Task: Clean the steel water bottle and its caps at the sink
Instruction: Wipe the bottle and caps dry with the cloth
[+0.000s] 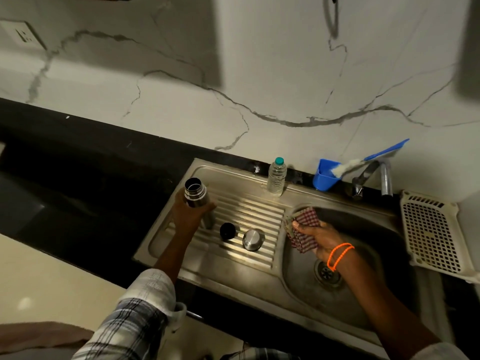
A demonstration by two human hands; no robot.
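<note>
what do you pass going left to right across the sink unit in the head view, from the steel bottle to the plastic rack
steel bottle in the left hand → black cap → steel cap → checked cloth in the right hand → tap → white plastic rack

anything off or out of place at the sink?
Nothing spilled or broken. Only oddity: the brush leans out of the blue cup across the tap. Both caps sit on the drainboard.

A plaid sleeve point(145, 307) covers the left arm; orange bands point(339, 255) ring the right wrist.
</note>
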